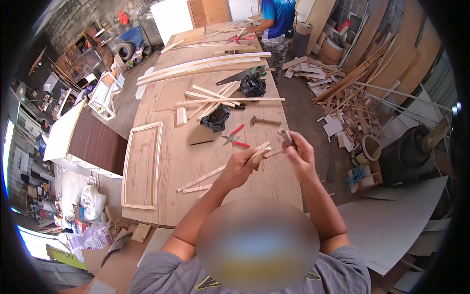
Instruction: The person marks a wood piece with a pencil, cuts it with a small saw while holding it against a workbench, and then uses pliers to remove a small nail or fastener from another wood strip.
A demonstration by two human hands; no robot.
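My left hand [238, 169] is closed around a pale thin wooden strip [258, 154] above the near right part of the plywood table [171, 108]. To its right, my right hand [302, 155] grips a short grey-brown tool [285, 137] with a rounded end, perhaps a hammer head; the fingers cover much of it. More thin strips [203, 177] lie on the table beyond my left forearm. Red-handled pliers [233, 138] rest open just past my left hand. Farther off lies a hammer [265, 121] with a wooden handle.
A rectangular wooden frame [157, 169] lies at the table's left. Black plastic bags [215, 119], a handsaw [235, 77] and several wood pieces [208, 99] cover the middle. A person in blue [278, 19] stands at the far end. Wood scraps [350, 105] pile on the right floor.
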